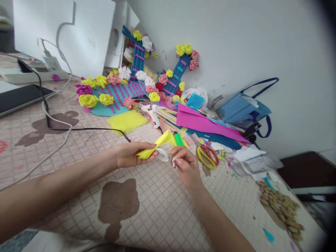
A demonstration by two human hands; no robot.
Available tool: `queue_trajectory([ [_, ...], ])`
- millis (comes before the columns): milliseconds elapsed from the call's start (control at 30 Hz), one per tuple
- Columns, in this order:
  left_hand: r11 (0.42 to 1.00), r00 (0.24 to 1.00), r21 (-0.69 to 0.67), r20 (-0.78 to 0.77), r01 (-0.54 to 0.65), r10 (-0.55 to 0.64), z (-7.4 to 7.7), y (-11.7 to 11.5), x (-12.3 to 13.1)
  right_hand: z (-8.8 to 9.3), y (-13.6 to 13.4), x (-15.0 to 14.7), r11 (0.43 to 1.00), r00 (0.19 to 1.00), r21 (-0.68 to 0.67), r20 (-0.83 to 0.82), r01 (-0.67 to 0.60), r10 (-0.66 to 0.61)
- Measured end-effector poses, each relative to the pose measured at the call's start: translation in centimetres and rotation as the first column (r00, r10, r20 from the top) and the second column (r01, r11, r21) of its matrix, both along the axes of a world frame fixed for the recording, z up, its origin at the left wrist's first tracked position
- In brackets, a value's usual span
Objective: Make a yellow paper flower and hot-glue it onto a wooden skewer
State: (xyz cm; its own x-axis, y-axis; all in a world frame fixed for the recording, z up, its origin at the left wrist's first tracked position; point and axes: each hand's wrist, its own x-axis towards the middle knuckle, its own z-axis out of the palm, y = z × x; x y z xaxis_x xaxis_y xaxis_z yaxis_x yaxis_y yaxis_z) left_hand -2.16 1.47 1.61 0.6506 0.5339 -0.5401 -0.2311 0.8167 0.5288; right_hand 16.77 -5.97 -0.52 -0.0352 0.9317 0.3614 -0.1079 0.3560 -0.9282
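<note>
My left hand (132, 154) is closed on a folded strip of yellow crepe paper (151, 149), thumb on top. A small white roll, apparently tape (163, 155), sits at the left fingertips, between the two hands. My right hand (187, 167) is closed in a pinch at the roll's right edge; what its fingertips hold is too small to make out. Just beyond the hands lie a green-capped glue stick (178, 139) and more yellow paper. Scissors with yellow and red handles (207, 156) rest to the right of my right hand.
Paper-flower-covered blue card shapes (120, 94) stand at the back. A white glue gun (153, 114), wooden sticks (166, 115) and magenta paper (204, 122) lie before them. Cables (86, 129) cross the left. Peanuts (282, 210) are piled right; a blue bag (244, 106) leans by the wall.
</note>
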Motion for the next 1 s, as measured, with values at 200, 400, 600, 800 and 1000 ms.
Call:
queue_trajectory([
  [200, 0.960, 0.980, 0.267, -0.198, 0.083, -0.030, -0.5, 0.3, -0.3, 1.4, -0.8, -0.6, 0.979, 0.919, 0.179, 0.360, 0.099, -0.159],
  [400, 0.500, 0.867, 0.837, -0.404, 0.222, 0.291, -0.6, -0.5, -0.3, 2.4, -1.9, -2.4, 0.941, 0.736, 0.210, 0.586, 0.264, -0.337],
  [600, 0.263, 0.851, 0.911, -0.395, 0.317, 0.346, -0.3, -1.4, 0.0, 1.9, -1.7, -3.0, 0.940, 0.783, 0.077, 0.532, 0.333, -0.321],
  [800, 0.188, 0.842, 0.918, -0.394, 0.348, 0.368, 0.3, -2.3, -0.1, 1.4, -1.4, -3.5, 0.925, 0.828, -0.038, 0.462, 0.378, -0.319],
  [1000, 0.122, 0.852, 0.931, -0.364, 0.343, 0.377, 0.7, -2.8, -0.1, 1.2, -1.4, -3.7, 0.920, 0.830, -0.046, 0.451, 0.388, -0.328],
])
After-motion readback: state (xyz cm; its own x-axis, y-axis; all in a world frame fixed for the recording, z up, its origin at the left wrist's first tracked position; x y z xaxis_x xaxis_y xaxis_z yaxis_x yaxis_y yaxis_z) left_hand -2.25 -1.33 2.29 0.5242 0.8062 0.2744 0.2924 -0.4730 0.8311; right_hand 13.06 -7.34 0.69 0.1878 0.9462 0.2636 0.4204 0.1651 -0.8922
